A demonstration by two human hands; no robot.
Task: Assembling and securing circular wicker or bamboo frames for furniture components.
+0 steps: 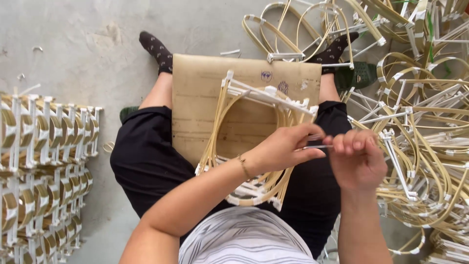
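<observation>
I sit over a grey concrete floor — stacked bamboo-and-white-plastic frames on my left, a loose heap of bent frames on my right, a green sandal between.

The left hand and right hand pinch a thin clear strip above bamboo hoops.

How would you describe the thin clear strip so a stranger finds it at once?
Start at the tan board on the person's lap. Right of its lower corner the left hand and right hand meet. The clear strip bridges them, pinched between fingers, unlike the curved yellow hoops.
</observation>
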